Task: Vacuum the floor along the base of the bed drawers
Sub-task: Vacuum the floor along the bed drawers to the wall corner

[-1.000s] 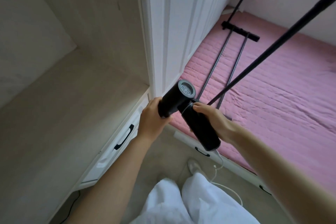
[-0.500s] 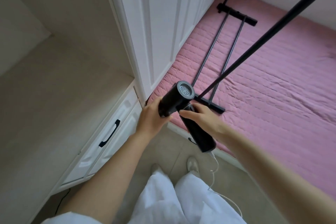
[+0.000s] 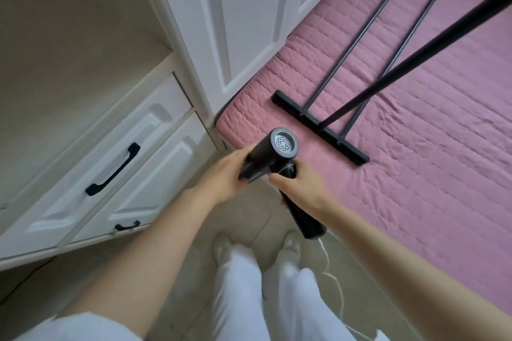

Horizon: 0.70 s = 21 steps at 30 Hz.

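While both hands grip vacuum — wand slants up-right | handle down

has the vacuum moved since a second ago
Cannot tell: the head camera tilted down. The vacuum remains over the pink mattress corner beside the wardrobe.

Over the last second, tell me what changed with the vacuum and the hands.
The view swung down and left: the white drawers and the black rack on the pink mattress now show more fully. The left hand and right hand stayed gripping the black vacuum; nothing was let go.
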Motion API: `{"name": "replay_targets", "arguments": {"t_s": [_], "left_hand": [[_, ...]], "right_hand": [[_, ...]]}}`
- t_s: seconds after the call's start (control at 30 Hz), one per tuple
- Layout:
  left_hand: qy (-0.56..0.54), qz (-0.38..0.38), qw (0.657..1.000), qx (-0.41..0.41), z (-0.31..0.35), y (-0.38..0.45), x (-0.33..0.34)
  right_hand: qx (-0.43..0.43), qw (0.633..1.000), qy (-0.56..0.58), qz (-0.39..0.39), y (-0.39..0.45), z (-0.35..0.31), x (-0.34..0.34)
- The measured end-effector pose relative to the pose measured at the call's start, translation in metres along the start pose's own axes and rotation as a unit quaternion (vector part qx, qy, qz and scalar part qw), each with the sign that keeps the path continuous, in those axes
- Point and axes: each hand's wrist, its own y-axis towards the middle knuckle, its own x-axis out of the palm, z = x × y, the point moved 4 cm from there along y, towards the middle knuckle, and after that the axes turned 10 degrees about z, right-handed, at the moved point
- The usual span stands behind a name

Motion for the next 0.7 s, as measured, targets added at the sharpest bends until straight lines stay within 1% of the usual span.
{"name": "replay_targets", "arguments": {"t_s": [0.07,0.13,0.2,0.27,0.3,0.33,0.37,0.4,0.43,0.47,0.5,0.53,0.57,0.6,0.7], "left_hand": [[0.014,-0.02,1.0,0.01,-0.024,0.01,0.019],[0.046,-0.003,0.998,0.044,-0.06,0.028,0.042],[0.093,0.069,0.991,0.063,-0.099,0.048,0.061],[0.129,0.139,0.979,0.077,-0.116,0.063,0.065],[0.135,0.174,0.97,0.105,-0.123,0.071,0.069],[0.134,0.196,0.963,0.128,-0.122,0.076,0.07],[0.133,0.218,0.952,0.168,-0.127,0.083,0.076],[0.139,0.223,0.944,0.198,-0.133,0.092,0.082],[0.129,0.217,0.946,0.203,-0.135,0.101,0.084],[0.15,0.213,0.939,0.224,-0.133,0.1,0.087],[0.177,0.233,0.918,0.268,-0.165,0.116,0.121],[0.19,0.223,0.913,0.283,-0.17,0.121,0.13],[0.19,0.213,0.913,0.291,-0.167,0.126,0.131],[0.194,0.22,0.906,0.305,-0.168,0.127,0.136],[0.194,0.266,0.878,0.347,-0.186,0.133,0.162]], "right_hand": [[-0.009,1.0,-0.006,-0.004,0.016,0.018,0.013],[-0.019,1.0,-0.013,-0.009,0.041,0.045,0.031],[-0.033,0.999,-0.026,-0.013,0.065,0.078,0.052],[-0.052,0.997,-0.051,-0.01,0.085,0.108,0.07],[-0.063,0.996,-0.067,0.003,0.096,0.126,0.08],[-0.069,0.995,-0.065,0.0,0.103,0.139,0.089],[-0.071,0.995,-0.066,-0.011,0.11,0.156,0.1],[-0.08,0.994,-0.073,-0.017,0.12,0.173,0.114],[-0.087,0.992,-0.089,-0.014,0.127,0.175,0.118],[-0.078,0.992,-0.092,-0.024,0.127,0.181,0.122],[-0.115,0.99,-0.083,-0.017,0.154,0.218,0.15],[-0.134,0.988,-0.072,-0.022,0.159,0.23,0.16],[-0.13,0.988,-0.083,-0.022,0.167,0.231,0.161],[-0.118,0.99,-0.074,-0.025,0.173,0.239,0.165],[-0.175,0.984,-0.026,-0.031,0.19,0.265,0.187]]}}
